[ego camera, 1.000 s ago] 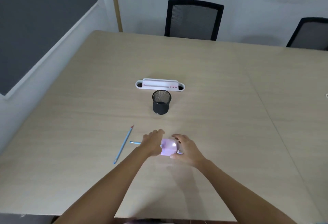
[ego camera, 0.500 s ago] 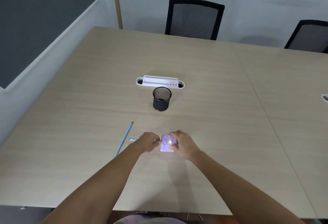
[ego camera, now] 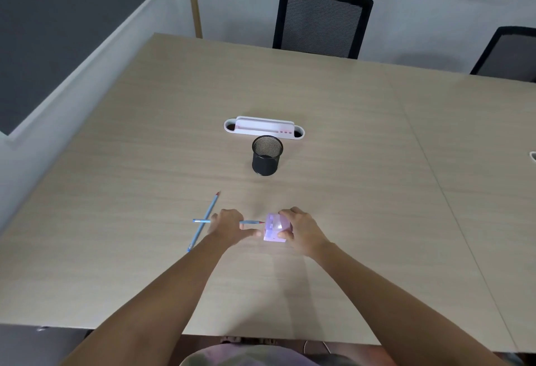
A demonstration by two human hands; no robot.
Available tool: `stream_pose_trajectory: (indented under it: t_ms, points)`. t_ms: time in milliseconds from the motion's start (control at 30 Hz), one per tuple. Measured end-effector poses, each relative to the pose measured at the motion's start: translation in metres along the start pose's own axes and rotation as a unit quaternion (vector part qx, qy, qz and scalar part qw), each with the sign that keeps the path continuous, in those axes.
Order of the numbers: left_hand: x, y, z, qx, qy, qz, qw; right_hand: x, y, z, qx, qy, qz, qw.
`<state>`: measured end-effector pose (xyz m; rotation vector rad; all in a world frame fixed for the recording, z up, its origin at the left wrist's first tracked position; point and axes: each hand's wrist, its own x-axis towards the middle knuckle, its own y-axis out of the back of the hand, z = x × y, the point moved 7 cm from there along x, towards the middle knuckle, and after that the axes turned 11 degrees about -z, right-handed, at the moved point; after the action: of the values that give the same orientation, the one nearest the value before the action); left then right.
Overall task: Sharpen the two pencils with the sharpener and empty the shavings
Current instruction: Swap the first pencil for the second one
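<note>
My left fingers [ego camera: 250, 232] are curled round the pencil in hand [ego camera: 251, 222], pinching its shaft with the index poking out toward the sharpener, and my right fingers [ego camera: 285, 235] are wrapped round the purple sharpener [ego camera: 275, 230], holding it down on the table [ego camera: 348, 162]. Only got the head cam, so that's all you get.

The reddish tip of that pencil is right at the left face of the sharpener; can't tell if it's actually in the hole or just touching it. So I'd call this the middle of pencil number one, or just starting it. The second pencil [ego camera: 206, 219] lies flat on the table to my left, well clear of my left hand [ego camera: 227, 225], crossing under the back end of the one I'm holding. Its far tip looks reddish too, but too small to say if it's sharp.

Shavings not emptied yet as far as I can judge: sharpener's closed up in my right hand [ego camera: 301, 229]. The black mesh cup [ego camera: 266, 156] sits further back, white tray [ego camera: 262, 127] just behind it.
</note>
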<state>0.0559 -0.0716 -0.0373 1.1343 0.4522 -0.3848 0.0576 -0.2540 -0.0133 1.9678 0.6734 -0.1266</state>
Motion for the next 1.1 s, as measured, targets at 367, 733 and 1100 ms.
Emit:
stream_pose_trajectory:
  t_ms: [367,733,1100]
  points:
    - [-0.013,0.022,-0.02,-0.136,-0.024,0.066,0.988,0.0,-0.003,0.002,-0.003,0.012,0.015,1.0]
    - [-0.013,0.04,-0.123,-0.331,0.197,0.203,0.9,0.002,-0.005,0.006,0.006,0.015,0.027,1.0]
    - [-0.005,0.032,-0.144,-0.364,0.253,0.177,0.879,0.003,-0.007,0.008,0.001,0.017,0.037,0.999]
